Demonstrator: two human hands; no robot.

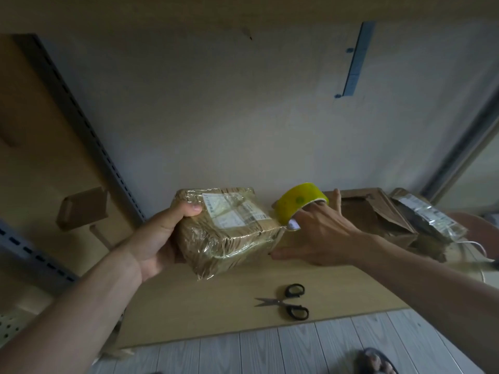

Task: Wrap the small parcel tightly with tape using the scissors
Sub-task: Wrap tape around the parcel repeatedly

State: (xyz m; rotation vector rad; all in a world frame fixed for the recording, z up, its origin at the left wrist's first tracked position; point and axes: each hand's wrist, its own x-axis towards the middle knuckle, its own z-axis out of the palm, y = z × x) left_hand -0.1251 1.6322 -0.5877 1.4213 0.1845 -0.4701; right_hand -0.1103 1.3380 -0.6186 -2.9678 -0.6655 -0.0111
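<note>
Parcel: the small brown cardboard parcel (pixel 229 233), white label on top, was up off the pale wooden surface (pixel 216 314), carried between both hands.
Left grip: the left grip (pixel 159 238) was wrapped round the parcel's left end, thumb clamped on top.
Right grip: the right grip (pixel 321 233) had its fingers hooked through the yellow roll of tape (pixel 297 203), the roll tight against the parcel's right edge and the thumb splayed below.
Done: glossy film already covered the top and near faces, so I'd judge the wrapping well along.
Left: the roll looked uncut from the parcel. The black-handled steel scissors (pixel 289 302) lay untouched on the surface, so the snip was likely still ahead.
</note>
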